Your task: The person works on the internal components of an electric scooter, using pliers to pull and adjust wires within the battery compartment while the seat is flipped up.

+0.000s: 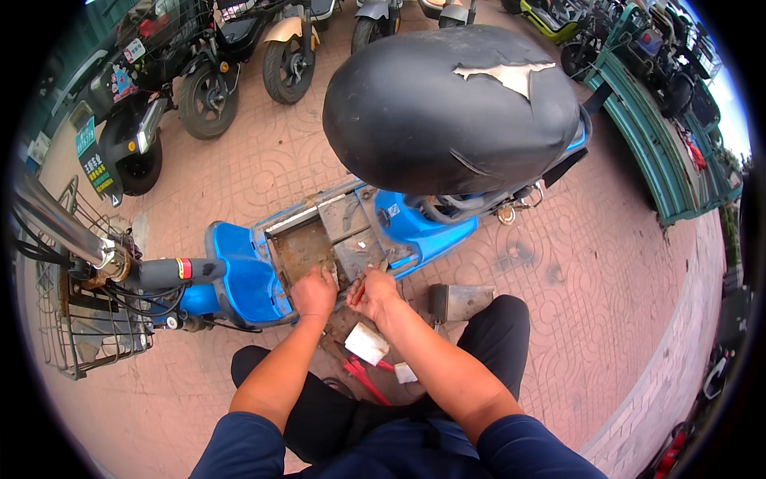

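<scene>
A blue electric scooter [247, 263] stands across in front of me, its footboard compartment [299, 249] uncovered and dirty inside. My left hand [314, 294] is closed at the near edge of this compartment; whatever its fingers grip is hidden. Just to its right, my right hand [373, 292] is closed too, fingers curled around something small and reddish that I cannot make out. Beside the hands lies a flat grey panel [361, 254] with scraps on it. The black seat [447, 112], its cover torn, rises at the far right of the hands.
On the paving by my knees are a grey battery-like block [463, 302], a white block [367, 343], a smaller white piece [405, 372] and a red-handled tool [367, 380]. A wire basket [96, 339] is at left. Parked scooters [209, 100] and a green cart [650, 152] stand beyond.
</scene>
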A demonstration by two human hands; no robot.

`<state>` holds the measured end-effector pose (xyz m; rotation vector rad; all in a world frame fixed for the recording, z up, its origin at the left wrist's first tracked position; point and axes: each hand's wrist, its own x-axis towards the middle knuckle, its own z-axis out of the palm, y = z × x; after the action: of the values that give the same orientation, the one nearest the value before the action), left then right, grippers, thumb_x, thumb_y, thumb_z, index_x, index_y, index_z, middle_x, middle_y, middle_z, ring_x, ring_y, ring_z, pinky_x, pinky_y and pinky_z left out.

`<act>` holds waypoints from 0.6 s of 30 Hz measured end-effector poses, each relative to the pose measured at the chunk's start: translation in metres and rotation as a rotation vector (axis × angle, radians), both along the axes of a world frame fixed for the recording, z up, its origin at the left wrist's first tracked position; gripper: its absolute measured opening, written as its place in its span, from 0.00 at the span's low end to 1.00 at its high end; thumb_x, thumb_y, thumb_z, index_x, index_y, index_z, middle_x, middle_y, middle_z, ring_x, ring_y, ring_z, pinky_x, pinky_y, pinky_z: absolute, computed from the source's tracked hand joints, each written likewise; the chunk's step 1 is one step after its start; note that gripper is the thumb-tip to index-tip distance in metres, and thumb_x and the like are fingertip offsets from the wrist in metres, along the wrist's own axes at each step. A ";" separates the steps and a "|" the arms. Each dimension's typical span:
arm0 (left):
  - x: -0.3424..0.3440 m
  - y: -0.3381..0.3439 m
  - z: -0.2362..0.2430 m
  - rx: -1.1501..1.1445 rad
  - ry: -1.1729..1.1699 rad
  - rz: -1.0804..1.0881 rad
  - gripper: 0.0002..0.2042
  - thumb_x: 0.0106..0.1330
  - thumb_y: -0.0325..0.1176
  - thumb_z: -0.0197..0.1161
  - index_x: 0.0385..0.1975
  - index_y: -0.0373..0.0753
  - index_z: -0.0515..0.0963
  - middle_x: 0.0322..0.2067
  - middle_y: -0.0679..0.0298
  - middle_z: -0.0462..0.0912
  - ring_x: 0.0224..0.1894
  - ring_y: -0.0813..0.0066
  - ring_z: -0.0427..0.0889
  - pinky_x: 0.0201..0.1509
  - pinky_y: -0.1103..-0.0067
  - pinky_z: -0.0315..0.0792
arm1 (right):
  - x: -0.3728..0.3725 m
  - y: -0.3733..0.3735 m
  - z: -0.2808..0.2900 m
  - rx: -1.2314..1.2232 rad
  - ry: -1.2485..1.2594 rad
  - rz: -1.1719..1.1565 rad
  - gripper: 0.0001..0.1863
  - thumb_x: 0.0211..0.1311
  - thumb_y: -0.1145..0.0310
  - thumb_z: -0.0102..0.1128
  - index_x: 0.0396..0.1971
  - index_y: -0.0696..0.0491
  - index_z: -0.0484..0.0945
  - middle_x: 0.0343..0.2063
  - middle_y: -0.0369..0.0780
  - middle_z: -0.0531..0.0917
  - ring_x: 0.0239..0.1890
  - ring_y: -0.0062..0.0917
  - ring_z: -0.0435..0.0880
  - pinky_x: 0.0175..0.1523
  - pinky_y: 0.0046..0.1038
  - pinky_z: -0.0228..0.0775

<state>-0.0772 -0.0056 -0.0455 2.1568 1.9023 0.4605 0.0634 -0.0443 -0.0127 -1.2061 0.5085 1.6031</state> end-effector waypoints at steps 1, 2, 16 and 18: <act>0.000 0.000 0.000 0.000 -0.001 -0.004 0.13 0.68 0.41 0.60 0.33 0.38 0.84 0.29 0.44 0.87 0.32 0.40 0.87 0.40 0.51 0.81 | -0.002 -0.001 0.000 0.008 -0.040 0.020 0.17 0.83 0.55 0.47 0.33 0.49 0.69 0.20 0.37 0.71 0.21 0.30 0.72 0.29 0.39 0.71; 0.000 -0.001 0.000 0.003 -0.004 -0.003 0.13 0.68 0.41 0.60 0.33 0.38 0.84 0.29 0.44 0.87 0.32 0.40 0.87 0.40 0.51 0.81 | -0.003 -0.003 -0.001 0.016 -0.080 0.038 0.17 0.82 0.54 0.47 0.32 0.49 0.69 0.19 0.36 0.70 0.20 0.30 0.71 0.27 0.38 0.69; -0.004 0.001 -0.005 -0.001 -0.011 -0.002 0.13 0.69 0.42 0.60 0.34 0.38 0.84 0.27 0.44 0.87 0.32 0.39 0.87 0.40 0.50 0.80 | 0.157 0.000 0.037 -0.067 -0.419 1.402 0.13 0.74 0.59 0.57 0.27 0.44 0.72 0.17 0.30 0.69 0.17 0.22 0.70 0.25 0.33 0.65; 0.001 0.000 -0.002 0.005 -0.020 -0.013 0.13 0.69 0.42 0.60 0.34 0.38 0.85 0.27 0.44 0.87 0.32 0.39 0.87 0.40 0.50 0.80 | 0.180 0.019 0.043 -0.084 -0.510 1.620 0.10 0.74 0.61 0.56 0.29 0.44 0.73 0.17 0.29 0.69 0.18 0.21 0.69 0.25 0.32 0.65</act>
<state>-0.0767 -0.0057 -0.0480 2.1576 1.8777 0.4830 0.2438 -0.0250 0.0305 -2.2029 -1.0487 2.3155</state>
